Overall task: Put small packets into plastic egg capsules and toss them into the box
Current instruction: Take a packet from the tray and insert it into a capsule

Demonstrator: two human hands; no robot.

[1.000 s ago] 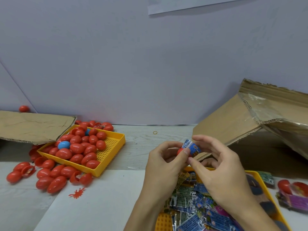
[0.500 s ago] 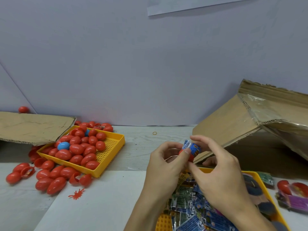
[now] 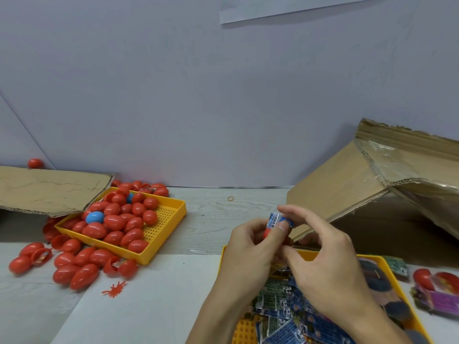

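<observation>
Two bare hands, left (image 3: 250, 249) and right (image 3: 330, 266). Forearms bare below both wrists. Fingernails short and plain on the visible fingers.

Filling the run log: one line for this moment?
step: stuffing packet | left hand: holds red capsule half | right hand: presses blue packet in | cardboard box: not yet reached

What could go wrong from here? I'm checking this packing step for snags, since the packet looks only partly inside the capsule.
The blue packet sticks up out of the red capsule half in the left hand's grip, so it may spring back out or get caught when the capsule is closed. The right hand works over the yellow tray of packets; a dropped piece could get lost among them.
</observation>
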